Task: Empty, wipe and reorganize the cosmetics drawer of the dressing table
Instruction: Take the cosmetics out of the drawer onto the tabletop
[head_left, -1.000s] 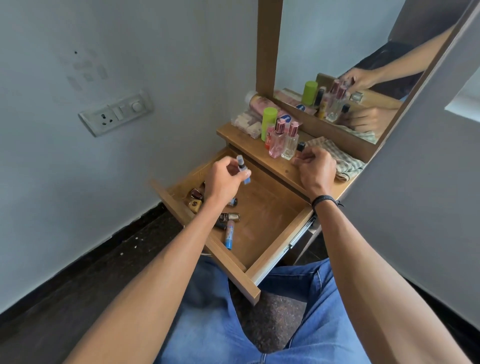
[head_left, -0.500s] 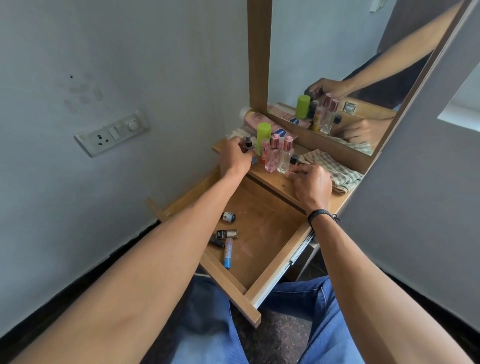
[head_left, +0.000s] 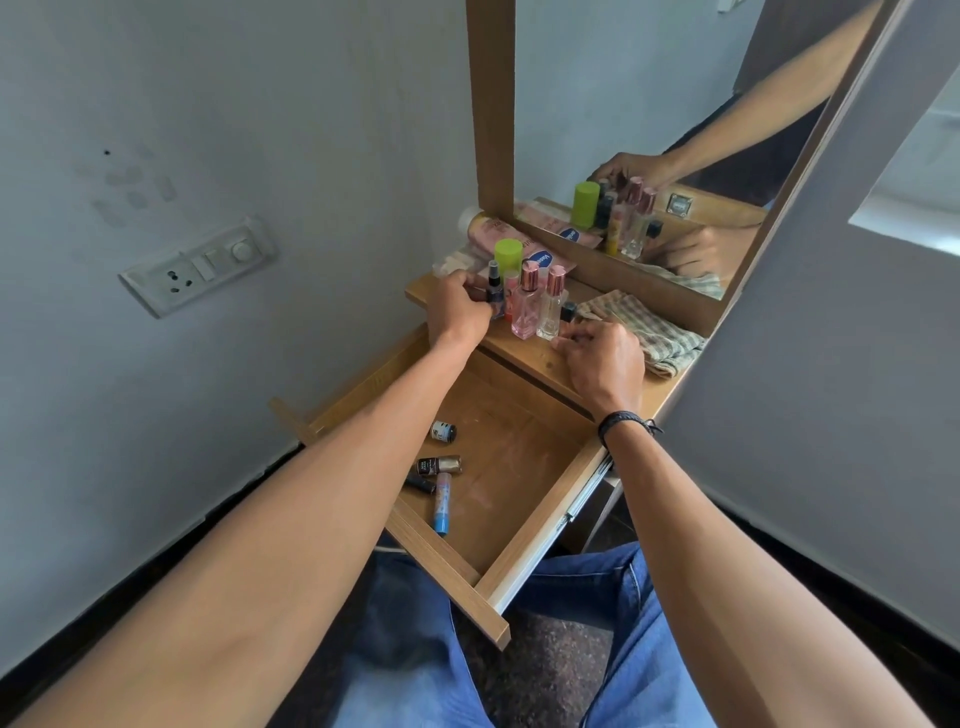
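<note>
Head view: in the centre of the frame the drawer (head_left: 451, 586) of the desk (head_left: 524, 356) is pulled open above the person's jeans (head_left: 405, 649). On its wooden floor, toward the left side, lie a small dark bottle with a white label (head_left: 443, 432), a gold-capped nail polish (head_left: 439, 465), a dark stick (head_left: 420, 485) and a blue-ended tube (head_left: 442, 502); the left forearm hides whatever lies further left.

Above the drawer, the left hand (head_left: 457, 312) reaches onto the desk top and grips a small dark spray bottle (head_left: 493, 289), which stands upright just left of a pink perfume bottle (head_left: 525, 307) and a clear perfume bottle (head_left: 552, 306). A green-capped bottle (head_left: 508, 254) stands behind them, with a pink lotion tube (head_left: 491, 233) lying at the foot of the mirror (head_left: 649, 104).

The right hand (head_left: 605, 359) rests at the desk's front edge with fingers curled, close to a small black-capped bottle (head_left: 568, 312); whether it pinches anything I cannot tell. A checked cloth (head_left: 647, 328) lies just to its right.
</note>
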